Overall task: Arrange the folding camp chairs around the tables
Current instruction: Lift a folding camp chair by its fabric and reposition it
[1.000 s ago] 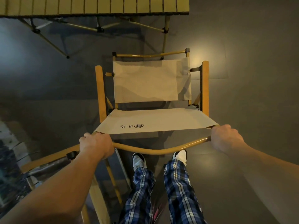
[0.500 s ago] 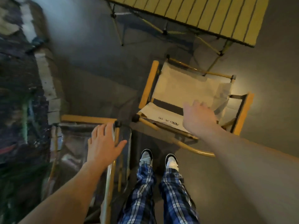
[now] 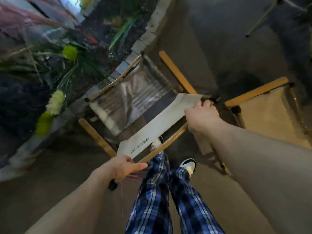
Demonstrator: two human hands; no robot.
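Note:
A second folding camp chair (image 3: 135,98) stands in the middle of the view, with wooden armrests and a shiny plastic-covered seat. Its pale fabric backrest (image 3: 157,125), printed with a dark logo, runs diagonally toward me. My left hand (image 3: 125,166) grips the backrest's lower-left end at the curved wooden rail. My right hand (image 3: 200,115) grips its upper-right end. The first camp chair (image 3: 270,114), tan fabric with a wooden armrest, stands at the right edge, close beside the one I hold.
A planter bed (image 3: 50,68) with green and yellow plants and a pale stone kerb (image 3: 148,29) fills the left. A table leg (image 3: 263,16) shows at the top right. My legs in blue plaid trousers and white shoes stand just behind the chair on grey floor.
I let go of the first chair and turned left. Both hands, open half a second ago, have closed on the backrest of the second chair.

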